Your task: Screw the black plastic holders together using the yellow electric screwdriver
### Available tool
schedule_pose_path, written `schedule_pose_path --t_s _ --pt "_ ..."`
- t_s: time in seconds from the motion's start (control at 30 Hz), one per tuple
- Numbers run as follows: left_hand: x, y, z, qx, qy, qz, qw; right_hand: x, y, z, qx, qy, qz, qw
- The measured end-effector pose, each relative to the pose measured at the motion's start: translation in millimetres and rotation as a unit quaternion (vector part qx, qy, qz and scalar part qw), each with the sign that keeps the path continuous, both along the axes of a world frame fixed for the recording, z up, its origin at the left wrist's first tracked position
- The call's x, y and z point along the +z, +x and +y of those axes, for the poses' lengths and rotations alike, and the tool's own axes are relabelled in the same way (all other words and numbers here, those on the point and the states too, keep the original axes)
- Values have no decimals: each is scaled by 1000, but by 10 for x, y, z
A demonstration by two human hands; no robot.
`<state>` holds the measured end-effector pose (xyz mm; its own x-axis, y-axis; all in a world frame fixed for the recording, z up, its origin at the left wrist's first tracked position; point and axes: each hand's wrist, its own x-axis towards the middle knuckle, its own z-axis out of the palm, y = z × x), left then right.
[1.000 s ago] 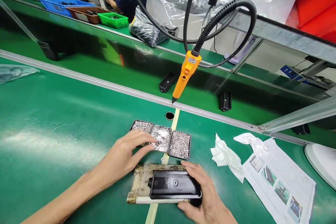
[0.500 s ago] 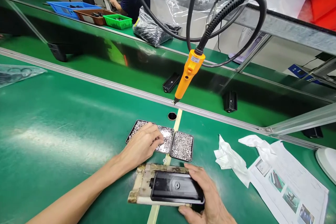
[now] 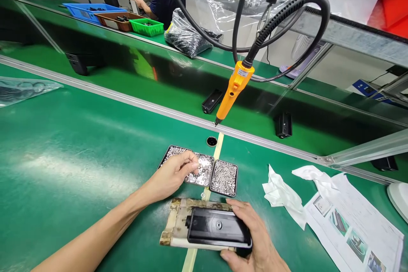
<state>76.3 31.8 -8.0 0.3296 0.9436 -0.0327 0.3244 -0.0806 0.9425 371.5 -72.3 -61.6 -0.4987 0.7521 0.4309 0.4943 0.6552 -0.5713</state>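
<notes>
Glossy black oblong housing (image 3: 218, 233), round centre hole (image 3: 219, 225), right hand (image 3: 256, 238) clamping it, left hand (image 3: 174, 173) pinched

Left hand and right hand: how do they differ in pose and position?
The left hand is closed in a pinch, while the right hand spreads wide to grip the end of the black housing. The left hand is over the middle tray; the right hand is lower in the picture. Whether the left hand pinches anything cannot be told. Both are bare.
</notes>
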Motion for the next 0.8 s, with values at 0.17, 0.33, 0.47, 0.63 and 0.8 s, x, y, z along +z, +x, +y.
schedule_pose_path --t_s 0.17,0.33,0.47,0.63,0.8 --pt "228 107 -272 -35 50 -31 998 61 -38 61 19 3 10 1000" --pt "269 174 -594 -184 289 88 935 86 -37 86 31 -3 25 999" --pt "280 159 -648 -253 329 205 887 100 -37 84 28 -2 27 999" --pt "402 106 -670 -245 318 252 880 105 -42 88 37 2 41 998" --pt "363 -40 -740 -229 329 250 881 114 -44 97 40 -6 41 998"
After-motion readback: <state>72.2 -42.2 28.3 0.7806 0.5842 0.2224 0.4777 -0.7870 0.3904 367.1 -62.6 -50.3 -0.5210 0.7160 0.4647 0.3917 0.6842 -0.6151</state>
